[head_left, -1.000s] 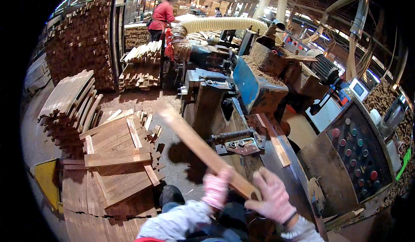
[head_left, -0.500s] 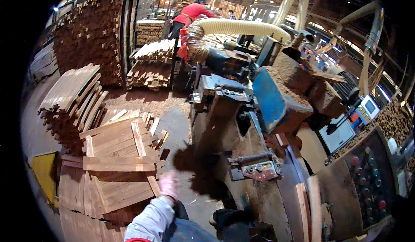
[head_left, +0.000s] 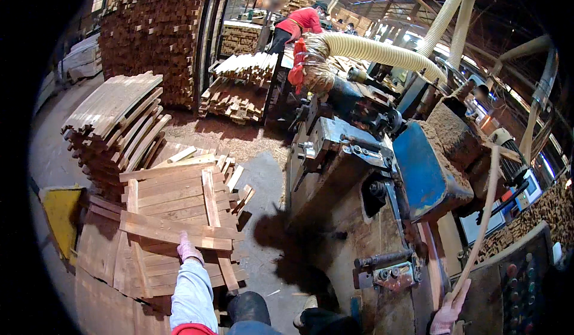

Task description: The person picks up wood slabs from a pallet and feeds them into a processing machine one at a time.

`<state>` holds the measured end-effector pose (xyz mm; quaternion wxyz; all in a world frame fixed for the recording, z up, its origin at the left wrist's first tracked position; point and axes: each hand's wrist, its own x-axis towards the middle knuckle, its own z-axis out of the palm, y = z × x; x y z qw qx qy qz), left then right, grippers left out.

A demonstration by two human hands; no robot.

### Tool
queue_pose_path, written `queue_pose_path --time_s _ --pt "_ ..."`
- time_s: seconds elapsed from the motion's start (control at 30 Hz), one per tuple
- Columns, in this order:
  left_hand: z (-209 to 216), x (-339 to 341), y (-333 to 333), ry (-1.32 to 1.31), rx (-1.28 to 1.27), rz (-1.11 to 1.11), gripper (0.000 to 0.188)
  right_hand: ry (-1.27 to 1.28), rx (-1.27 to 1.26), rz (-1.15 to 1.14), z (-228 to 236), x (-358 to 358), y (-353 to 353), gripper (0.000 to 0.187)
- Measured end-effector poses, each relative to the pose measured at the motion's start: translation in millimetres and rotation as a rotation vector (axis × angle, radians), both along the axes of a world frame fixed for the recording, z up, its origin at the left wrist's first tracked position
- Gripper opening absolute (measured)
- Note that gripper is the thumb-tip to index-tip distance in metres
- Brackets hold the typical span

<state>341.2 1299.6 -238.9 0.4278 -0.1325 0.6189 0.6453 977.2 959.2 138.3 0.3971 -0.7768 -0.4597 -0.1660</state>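
Observation:
My gloved left hand [head_left: 189, 249] reaches over a stack of boards. Its fingers are closed on the near edge of a short wooden board [head_left: 149, 226], which lies slightly aslant across two narrow wooden strips. Beneath these is a layer of flat boards [head_left: 170, 200] set side by side. At the lower right, my gloved right hand [head_left: 447, 316] grips the low end of a long, slightly curved wooden strip [head_left: 485, 215]. That strip stands steeply upward beside the woodworking machine [head_left: 373, 146], its upper end in front of a blue, sawdust-covered hood [head_left: 418, 164].
A control panel with buttons [head_left: 519, 293] stands at far right. A ribbed cream hose [head_left: 382, 54] crosses behind the machine. Stacked boards [head_left: 113, 104] and a yellow metal piece [head_left: 63, 215] are at left. A person in red [head_left: 305, 21] bends over farther back.
My left hand has moved left and onto the short board, now lying more aslant. My right hand has come into view with the long strip raised. The view has shifted.

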Motion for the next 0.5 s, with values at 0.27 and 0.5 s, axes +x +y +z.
queue_pose_path --time_s 0.27,0.5 --pt "68 -14 -56 -0.091 0.349 -0.03 0.071 -0.14 -0.677 -0.107 11 -80 -272 0.053" --pt "115 18 -145 0.106 0.435 -0.291 0.063 -0.264 -0.586 0.216 45 -72 -250 0.045"
